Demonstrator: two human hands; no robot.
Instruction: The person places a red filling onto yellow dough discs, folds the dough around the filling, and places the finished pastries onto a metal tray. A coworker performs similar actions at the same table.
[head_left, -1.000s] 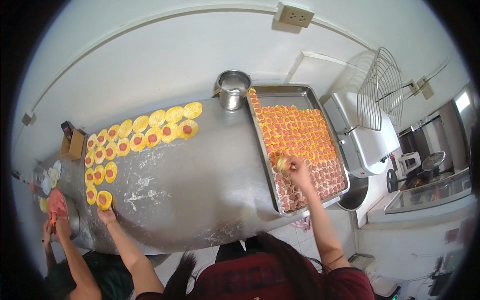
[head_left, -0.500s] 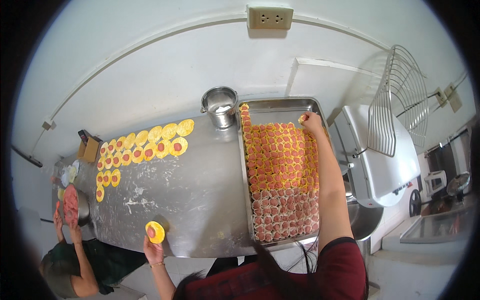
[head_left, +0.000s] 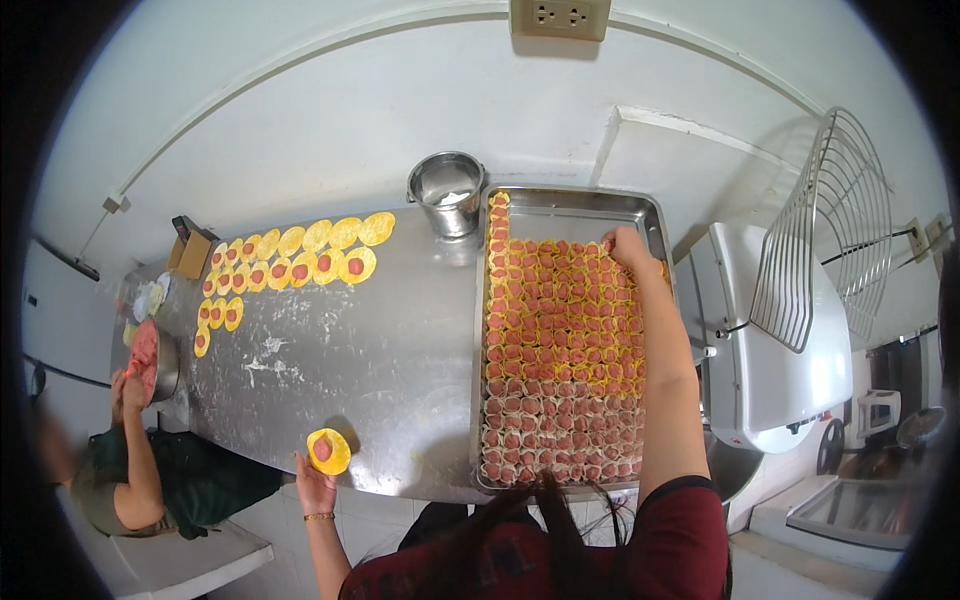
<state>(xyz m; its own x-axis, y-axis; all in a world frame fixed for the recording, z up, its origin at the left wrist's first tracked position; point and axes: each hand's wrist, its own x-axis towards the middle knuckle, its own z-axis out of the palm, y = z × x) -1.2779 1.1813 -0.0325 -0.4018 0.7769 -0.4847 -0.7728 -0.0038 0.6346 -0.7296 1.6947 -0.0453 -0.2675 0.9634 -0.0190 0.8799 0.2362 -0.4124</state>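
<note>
Near the table's front edge my left hand (head_left: 316,487) holds a round yellow dumpling wrapper (head_left: 340,462) with a lump of pink meat filling on it. Over at the far right of a big metal tray (head_left: 570,190), my right hand (head_left: 627,248) is closed, its fingertips pinching an open-topped dumpling (head_left: 607,243) at the end of the last row; the fingers partly hide it. Tight rows of dumplings (head_left: 560,320) fill most of the tray, yellow ones farther off and whitish ones nearer. More yellow wrappers (head_left: 345,233) lie in rows at the back left, most topped with meat.
A metal pail (head_left: 447,195) stands by the tray's far left corner. At the left a co-worker's hands (head_left: 130,393) are at a bowl of pink meat (head_left: 147,355). A small cardboard box (head_left: 190,255) sits behind. Right of the tray are a white machine (head_left: 780,370) and a wire rack (head_left: 830,230).
My right hand has lowered the dumpling from the tray's bare far part to the end of the row. The left hand keeps its filled wrapper, slightly shifted. The view has moved a little.
</note>
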